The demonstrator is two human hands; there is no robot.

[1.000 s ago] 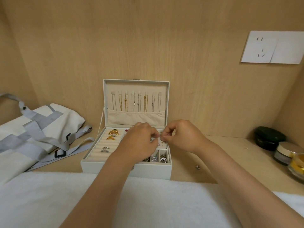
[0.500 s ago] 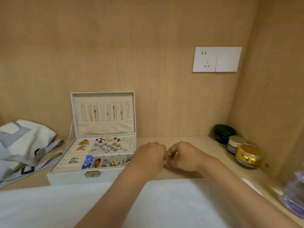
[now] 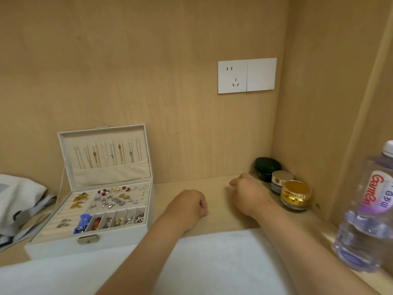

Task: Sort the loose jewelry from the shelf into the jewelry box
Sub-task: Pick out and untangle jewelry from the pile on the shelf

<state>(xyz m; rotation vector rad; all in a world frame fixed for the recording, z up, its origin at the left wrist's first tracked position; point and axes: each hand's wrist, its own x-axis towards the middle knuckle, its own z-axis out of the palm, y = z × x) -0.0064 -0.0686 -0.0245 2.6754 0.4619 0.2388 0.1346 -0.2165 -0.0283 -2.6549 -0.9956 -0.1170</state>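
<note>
Pale wood panels close in the shelf [image 3: 214, 186] on the back and right, with a white socket plate [image 3: 246, 76] on the back wall. Your jewelry box [image 3: 85, 248] sits at the left with its lid upright and its long side running along the shelf. Necklaces hang in the lid, and rings, brooches and studs fill the tray.

Both your hands are well to the right of the box, on bare wood. Your left hand [image 3: 187, 207] is curled into a loose fist, and your right hand [image 3: 248, 194] is knuckles-up with its fingers bent down, just beside the jars [image 3: 295, 195]. You cannot tell from this view whether either hand pinches a small piece. No loose jewelry shows on the open wood, so anything left is hidden under your fingers.

Whichever hand holds a piece, it must travel left to the box. The left hand is nearer, and the small front compartments sit closest to it
</note>
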